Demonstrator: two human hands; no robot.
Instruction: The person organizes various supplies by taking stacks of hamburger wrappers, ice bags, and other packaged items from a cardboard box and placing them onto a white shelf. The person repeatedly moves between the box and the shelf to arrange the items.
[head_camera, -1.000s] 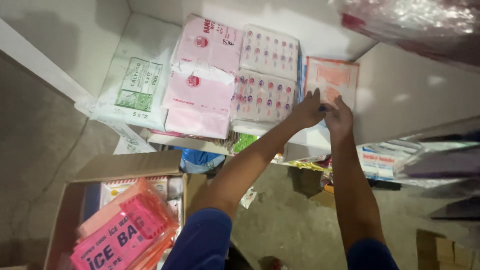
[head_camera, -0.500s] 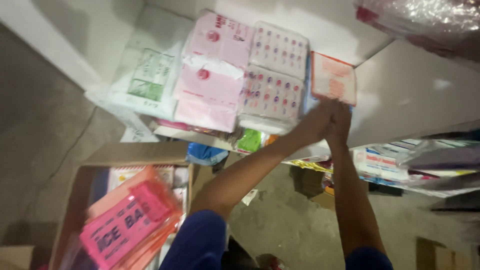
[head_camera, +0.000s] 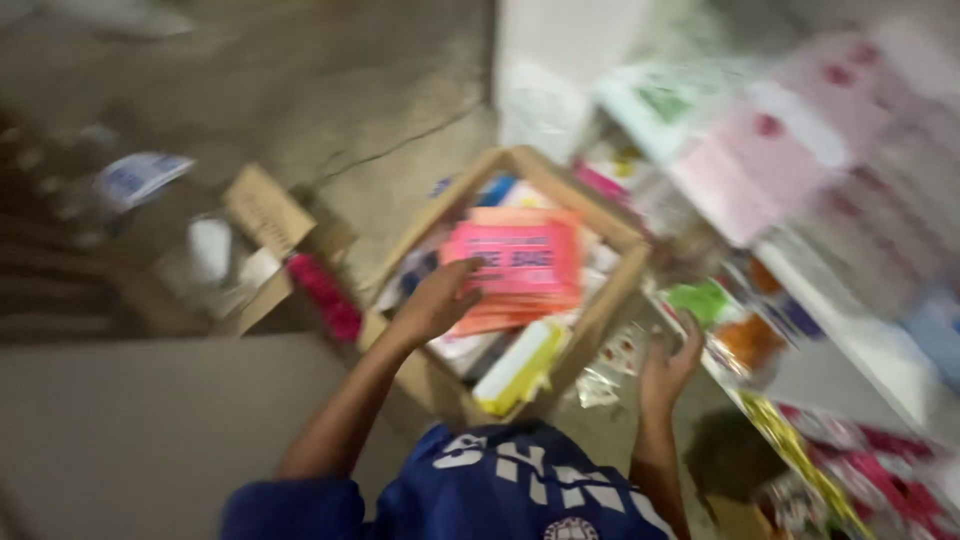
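Head view was blurry. Left hand (head_camera: 435, 300) lay open on the pink packet (head_camera: 518, 258) on top of the pile in the cardboard box (head_camera: 600, 310), not gripping it. Right hand (head_camera: 668, 365) hung open beside the box, near the shelf (head_camera: 850, 340). Without a firm grip, the slippery packet could slide off.

box (head_camera: 600, 310) top open | shelf (head_camera: 860, 340) crowds right | floor (head_camera: 330, 90) free beyond

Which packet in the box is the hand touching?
The bright pink packet on top of the pile in the cardboard box. The left hand rests at its edge; the yellow-and-white packet lies apart, untouched.
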